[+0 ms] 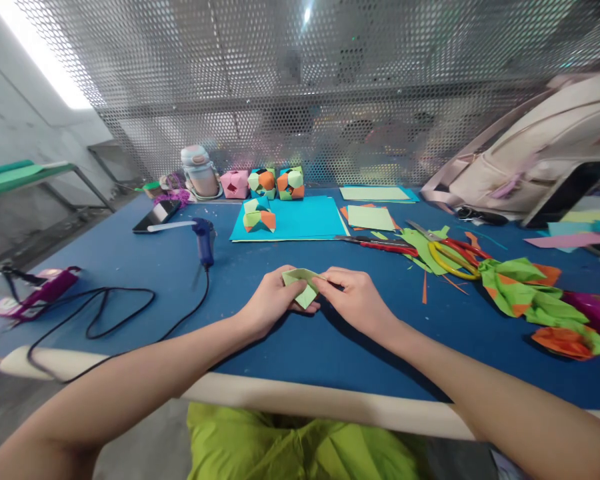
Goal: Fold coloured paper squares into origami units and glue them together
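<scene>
Both my hands meet over the blue table [290, 347] near its front edge. Between them is a small folded piece of light green paper [304, 284]. My left hand [273, 300] cups it from the left with fingers curled under it. My right hand [353, 297] pinches its right edge between thumb and fingers. The paper is partly folded into a pocket shape.
A blue glue gun [205, 240] with a black cord lies to the left. Folded paper cubes [259, 215] sit on blue sheets [300, 223] behind. Scissors [447, 253], paper scraps [525, 293], a bottle [199, 172], a phone [156, 216] and a backpack [540, 153] ring the table.
</scene>
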The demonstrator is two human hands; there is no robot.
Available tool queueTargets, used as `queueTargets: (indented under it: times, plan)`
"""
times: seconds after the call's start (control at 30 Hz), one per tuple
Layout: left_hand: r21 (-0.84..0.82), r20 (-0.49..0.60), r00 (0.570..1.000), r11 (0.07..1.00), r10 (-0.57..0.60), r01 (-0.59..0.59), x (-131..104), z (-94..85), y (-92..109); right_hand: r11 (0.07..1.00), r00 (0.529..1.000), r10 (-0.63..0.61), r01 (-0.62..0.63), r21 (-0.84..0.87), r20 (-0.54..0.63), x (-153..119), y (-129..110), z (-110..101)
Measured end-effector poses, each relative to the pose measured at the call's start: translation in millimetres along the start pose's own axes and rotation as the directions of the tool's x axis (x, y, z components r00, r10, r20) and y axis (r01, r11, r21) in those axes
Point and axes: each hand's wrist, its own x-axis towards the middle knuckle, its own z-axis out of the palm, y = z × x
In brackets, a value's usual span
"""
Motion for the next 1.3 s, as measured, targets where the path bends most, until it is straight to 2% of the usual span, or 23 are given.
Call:
queueTargets:
  times: [0.27,0.4,0.47,0.57,0.67,0.73,0.8,0.93,1.07,1.3]
  plan:
    - [-0.117,-0.013,1.000,0.993,0.009,-0.011,2,-1.1,-1,0.998,0.998,0.063,-0.063,-0.011,0.021,1,1,4]
    - [-0.066,0.011,0.999,0.997,-0.039,0.040,-1,2.4,1,0.995,0.995,0.095,-0.095,-0.006,-0.010,2,3,7]
    - [0.018,-0.013,1.000,1.000,-0.012,0.012,-4,2.9,3,0.993,0.993,0.117,-0.117,-0.029,-0.019,3,3,5]
    - [0.240,-0.037,0.987,0.960,0.154,-0.141,-8,0.5,6,0.989,0.991,0.135,-0.134,-0.054,0.014,3,4,2]
    - [0.498,-0.012,0.945,0.821,0.327,-0.278,-8,-4.3,7,0.991,0.992,0.109,-0.104,-0.087,0.059,4,5,0]
    - [0.608,0.008,0.928,0.735,0.372,-0.300,-7,-7.2,7,0.990,0.994,0.088,-0.080,-0.114,0.071,3,5,0]
    - [0.650,0.016,0.927,0.701,0.374,-0.294,-4,-9.1,6,0.989,0.993,0.091,-0.081,-0.122,0.078,3,4,0]
    - [0.652,-0.026,0.927,0.710,0.373,-0.267,-1,-9.6,5,0.987,0.986,0.138,-0.129,-0.095,0.098,2,0,0]
    - [0.606,-0.046,0.937,0.756,0.346,-0.249,-1,-8.8,6,0.984,0.984,0.169,-0.166,-0.062,0.058,1,-1,1]
    - [0.524,-0.032,0.955,0.819,0.294,-0.235,-2,-11.0,6,0.990,0.991,0.136,-0.135,-0.034,0.012,0,1,2]
